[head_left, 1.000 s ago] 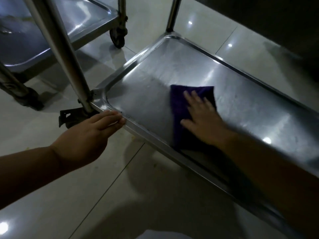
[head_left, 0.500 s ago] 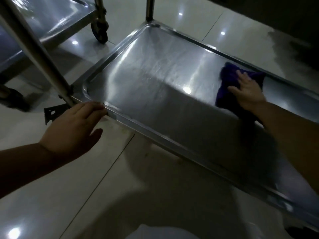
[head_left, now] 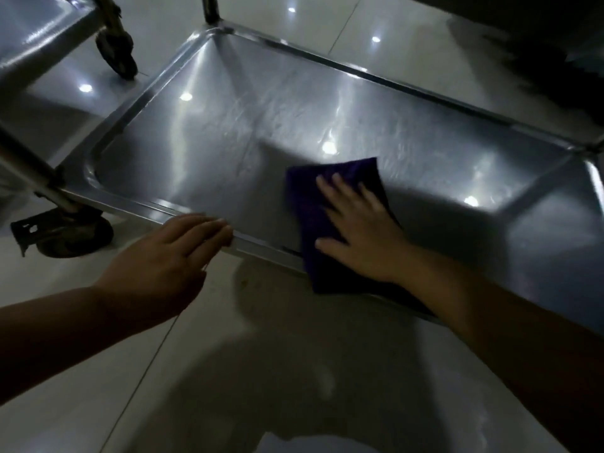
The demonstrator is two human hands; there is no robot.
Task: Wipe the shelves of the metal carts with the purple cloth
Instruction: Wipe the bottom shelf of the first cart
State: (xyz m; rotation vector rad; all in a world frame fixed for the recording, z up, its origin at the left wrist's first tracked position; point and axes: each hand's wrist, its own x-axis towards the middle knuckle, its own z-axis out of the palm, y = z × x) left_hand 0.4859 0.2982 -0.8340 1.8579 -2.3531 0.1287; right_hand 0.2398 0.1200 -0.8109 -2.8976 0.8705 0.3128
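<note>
Right hand (head_left: pixel 362 237), fingers spread, presses purple cloth (head_left: pixel 307 204) beside shelf rim (head_left: pixel 261 248).

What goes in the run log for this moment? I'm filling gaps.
step: wiping bottom shelf | right hand: flat on purple cloth near front rim | left hand: fingers on front rim

The right hand (head_left: pixel 362 230) presses flat, fingers spread, on the purple cloth (head_left: pixel 330 220) at the near rim of the low metal shelf (head_left: pixel 228 132). At nine o'clock from it, the left hand (head_left: pixel 163 259) rests straight fingertips on that rim. A caster (head_left: pixel 70 238) sits at nine o'clock; a second cart's wheel (head_left: pixel 119 52) at eleven.
</note>
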